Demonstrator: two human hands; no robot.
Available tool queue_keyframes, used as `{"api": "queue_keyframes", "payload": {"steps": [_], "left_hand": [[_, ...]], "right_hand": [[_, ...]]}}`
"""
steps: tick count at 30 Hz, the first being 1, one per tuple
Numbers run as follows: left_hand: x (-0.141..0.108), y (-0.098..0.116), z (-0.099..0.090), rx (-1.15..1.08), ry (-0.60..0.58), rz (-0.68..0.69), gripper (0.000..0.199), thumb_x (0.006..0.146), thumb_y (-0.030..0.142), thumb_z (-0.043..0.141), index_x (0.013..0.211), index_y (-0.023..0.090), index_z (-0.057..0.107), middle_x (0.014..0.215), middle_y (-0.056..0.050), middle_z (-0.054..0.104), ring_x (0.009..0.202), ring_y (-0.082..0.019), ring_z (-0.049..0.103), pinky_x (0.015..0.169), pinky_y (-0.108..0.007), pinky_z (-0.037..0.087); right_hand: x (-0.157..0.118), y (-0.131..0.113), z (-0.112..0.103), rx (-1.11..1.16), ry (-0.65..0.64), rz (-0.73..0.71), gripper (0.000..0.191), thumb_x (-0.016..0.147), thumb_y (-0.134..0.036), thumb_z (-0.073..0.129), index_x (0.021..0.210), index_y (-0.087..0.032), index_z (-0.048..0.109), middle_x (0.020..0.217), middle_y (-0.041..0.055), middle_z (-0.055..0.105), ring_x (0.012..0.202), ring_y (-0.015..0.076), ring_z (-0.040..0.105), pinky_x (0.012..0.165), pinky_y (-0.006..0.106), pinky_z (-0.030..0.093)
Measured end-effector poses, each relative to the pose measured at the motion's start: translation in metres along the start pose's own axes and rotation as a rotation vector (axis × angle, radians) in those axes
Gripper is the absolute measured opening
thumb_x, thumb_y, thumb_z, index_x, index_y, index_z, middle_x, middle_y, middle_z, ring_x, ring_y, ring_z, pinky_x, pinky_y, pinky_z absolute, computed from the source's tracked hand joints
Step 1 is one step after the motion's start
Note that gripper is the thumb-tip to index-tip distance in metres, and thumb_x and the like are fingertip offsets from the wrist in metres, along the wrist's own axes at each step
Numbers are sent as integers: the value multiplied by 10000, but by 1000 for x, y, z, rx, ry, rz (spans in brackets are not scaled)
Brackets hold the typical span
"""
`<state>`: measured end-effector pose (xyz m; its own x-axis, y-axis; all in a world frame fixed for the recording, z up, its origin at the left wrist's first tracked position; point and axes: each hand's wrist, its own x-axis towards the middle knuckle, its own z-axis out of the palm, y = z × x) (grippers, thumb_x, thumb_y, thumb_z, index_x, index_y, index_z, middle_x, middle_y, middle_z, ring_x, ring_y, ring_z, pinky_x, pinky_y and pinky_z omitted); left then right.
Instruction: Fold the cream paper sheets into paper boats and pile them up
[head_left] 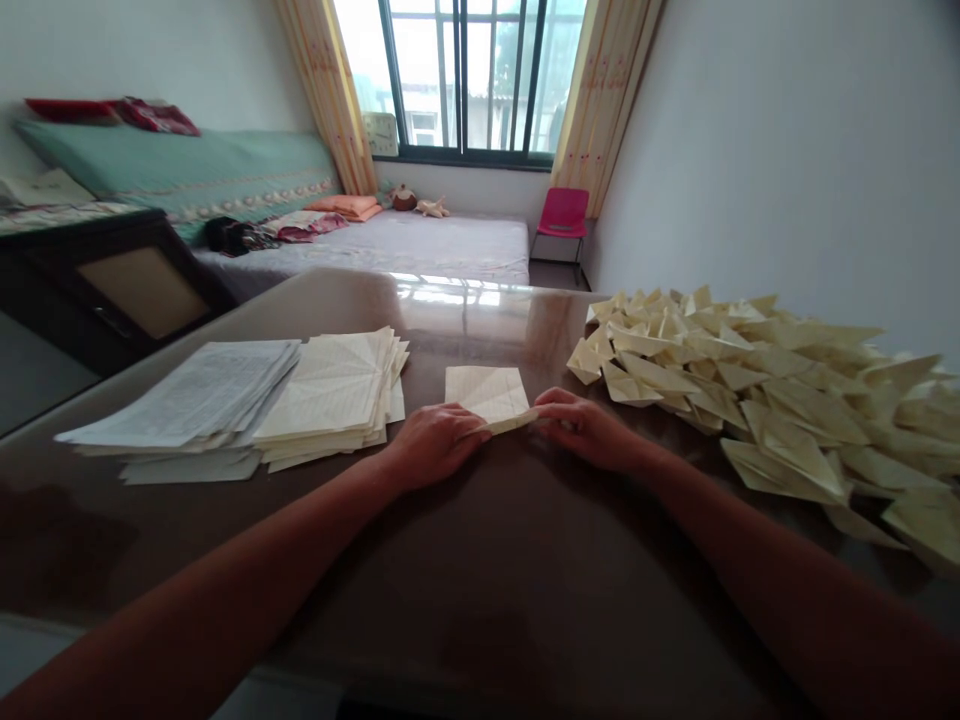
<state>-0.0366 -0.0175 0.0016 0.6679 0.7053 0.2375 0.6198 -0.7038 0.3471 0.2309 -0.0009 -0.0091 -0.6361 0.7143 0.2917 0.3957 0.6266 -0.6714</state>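
A small cream sheet of lined paper (487,390) lies on the brown table in front of me, its near edge folded up into a narrow strip. My left hand (439,442) is closed on the left end of that strip. At the right end, the fingers of my right hand (581,425) pinch the same fold. To the left sits a stack of creased cream sheets (330,385), beside a stack of white printed sheets (187,395). Many folded cream paper pieces (750,370) are heaped on the right.
The glossy table (450,590) extends toward a bed (450,240) below the window. A pink chair (564,212) stands by the right wall. On the left is a dark cabinet (56,270).
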Motion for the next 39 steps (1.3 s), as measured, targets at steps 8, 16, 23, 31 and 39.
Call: {"api": "queue_keyframes", "payload": {"steps": [8, 16, 23, 31, 39], "left_hand": [[-4, -23, -7, -358, -56, -171, 442, 789, 446, 655, 1184, 248, 635, 1108, -31, 668, 849, -164, 628, 773, -257, 499], [-5, -38, -16, -525, -198, -94, 447, 732, 393, 721, 1152, 254, 661, 1170, -38, 640, 1049, -207, 595, 907, -314, 490], [-4, -36, -18, -451, -139, -76, 256, 827, 398, 615, 930, 191, 726, 1069, -40, 688, 959, -179, 630, 843, -251, 486], [-5, -41, -15, -373, 52, -255, 380, 911, 432, 462, 969, 147, 706, 793, -5, 719, 678, -149, 659, 652, -221, 505], [-29, -49, -104, -112, 668, -117, 200, 816, 277, 591, 926, 177, 724, 1073, -56, 712, 1035, -215, 651, 977, -352, 479]], "right_hand": [[0, 16, 1, 116, 277, 177, 175, 815, -352, 638, 794, -200, 724, 826, 32, 678, 764, 164, 615, 720, 279, 477], [-2, 17, -6, 147, 247, 278, 200, 734, -386, 704, 711, -188, 710, 746, 16, 673, 713, 157, 595, 679, 271, 459], [-3, 15, -8, 266, 202, 411, 330, 634, -456, 773, 643, -168, 611, 598, -30, 571, 551, 102, 474, 514, 237, 370], [-2, 12, -9, 482, 322, 443, 351, 733, -502, 691, 735, -198, 514, 610, -19, 630, 511, 100, 520, 474, 221, 402], [-6, 18, -1, 473, 398, 408, 317, 671, -439, 764, 766, -215, 560, 836, 37, 717, 807, 202, 663, 738, 325, 531]]}}
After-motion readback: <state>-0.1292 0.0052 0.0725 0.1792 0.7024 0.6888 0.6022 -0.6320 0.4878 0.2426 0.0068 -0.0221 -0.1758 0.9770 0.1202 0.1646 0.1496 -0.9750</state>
